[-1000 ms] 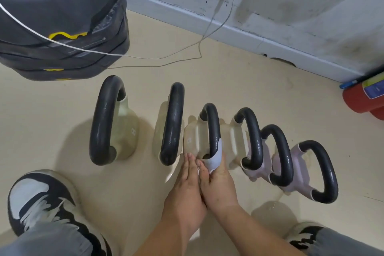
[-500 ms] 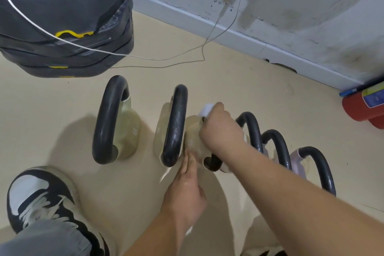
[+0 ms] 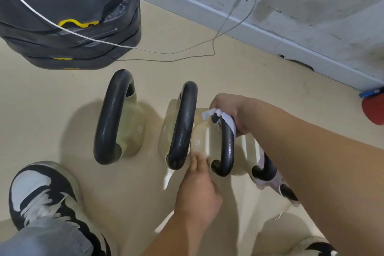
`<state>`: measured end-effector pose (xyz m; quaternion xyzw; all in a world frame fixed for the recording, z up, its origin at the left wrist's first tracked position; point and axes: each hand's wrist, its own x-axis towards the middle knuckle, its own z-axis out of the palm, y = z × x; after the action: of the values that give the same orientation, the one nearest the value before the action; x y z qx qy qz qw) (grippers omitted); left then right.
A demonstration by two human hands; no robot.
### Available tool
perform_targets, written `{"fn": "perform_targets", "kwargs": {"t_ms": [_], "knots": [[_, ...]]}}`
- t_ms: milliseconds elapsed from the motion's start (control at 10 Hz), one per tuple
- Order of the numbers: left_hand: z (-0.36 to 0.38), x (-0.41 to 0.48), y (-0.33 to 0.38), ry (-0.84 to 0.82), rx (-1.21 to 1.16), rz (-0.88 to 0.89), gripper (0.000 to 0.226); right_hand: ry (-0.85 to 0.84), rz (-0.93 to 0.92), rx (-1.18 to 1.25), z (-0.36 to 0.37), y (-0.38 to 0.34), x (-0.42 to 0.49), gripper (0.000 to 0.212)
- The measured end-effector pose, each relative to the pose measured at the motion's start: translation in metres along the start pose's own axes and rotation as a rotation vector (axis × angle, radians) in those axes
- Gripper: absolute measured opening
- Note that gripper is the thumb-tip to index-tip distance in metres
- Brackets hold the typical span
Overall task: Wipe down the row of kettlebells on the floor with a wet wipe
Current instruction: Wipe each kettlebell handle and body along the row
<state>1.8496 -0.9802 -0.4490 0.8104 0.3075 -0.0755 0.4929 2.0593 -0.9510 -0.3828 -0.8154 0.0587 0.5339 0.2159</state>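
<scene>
While on handle (image 3: 227, 147), right hand (image 3: 229, 108) around wipe (image 3: 207, 113)

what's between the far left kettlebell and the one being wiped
The second kettlebell stands between the far left kettlebell and the third kettlebell, where the right hand holds the wet wipe. The head view shows it.

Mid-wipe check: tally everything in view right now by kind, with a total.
Kettlebells: 5 showing; the right forearm covers the row's end
Wet wipe: 1
Shoes: 2
Black plate stack: 1
Red cylinder: 1
Total: 10
</scene>
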Motion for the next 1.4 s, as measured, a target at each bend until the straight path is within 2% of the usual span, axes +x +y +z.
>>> {"fn": "perform_targets", "kwargs": {"t_ms": [100, 200, 400, 500, 600, 700, 900, 1100, 1200, 1300, 1400], "knots": [[-0.001, -0.001, 0.0, -0.021, -0.004, -0.005, 0.077, 0.23, -0.191, -0.167, 0.012, 0.011, -0.022, 0.025], [-0.003, -0.002, -0.002, -0.033, 0.003, -0.01, 0.077, 0.542, -0.307, 0.048, 0.036, 0.035, -0.034, 0.009], [-0.009, -0.002, -0.005, -0.058, 0.05, 0.038, 0.067, 0.731, -0.498, 0.017, 0.078, 0.092, -0.055, 0.022], [-0.01, -0.002, -0.004, -0.118, 0.03, 0.041, 0.06, 0.785, -0.522, 0.0, 0.096, 0.115, -0.058, 0.015], [0.001, 0.004, -0.02, -0.099, 0.008, 0.035, 0.069, 0.833, -0.543, 0.01, 0.104, 0.13, -0.053, 0.019], [-0.015, -0.006, -0.009, -0.117, -0.044, -0.004, 0.057, 0.801, -0.534, 0.117, 0.112, 0.141, -0.049, 0.018], [-0.023, -0.011, -0.008, -0.107, 0.067, 0.072, 0.052, 0.659, -0.436, 0.297, 0.127, 0.16, -0.036, 0.04], [-0.024, -0.022, -0.018, -0.17, 0.101, -0.046, 0.02, 0.606, -0.428, 0.093, 0.128, 0.177, -0.046, 0.033], [-0.026, -0.025, -0.017, -0.208, 0.107, -0.047, 0.014, 0.549, -0.348, 0.153, 0.12, 0.182, -0.055, 0.032], [-0.029, -0.027, -0.006, -0.231, -0.035, -0.069, 0.013, 0.49, -0.339, 0.285, 0.115, 0.182, -0.072, 0.032], [-0.04, -0.032, 0.02, -0.314, -0.26, -0.133, 0.022, 0.427, -0.427, 0.47, 0.11, 0.175, -0.093, 0.036]]}}
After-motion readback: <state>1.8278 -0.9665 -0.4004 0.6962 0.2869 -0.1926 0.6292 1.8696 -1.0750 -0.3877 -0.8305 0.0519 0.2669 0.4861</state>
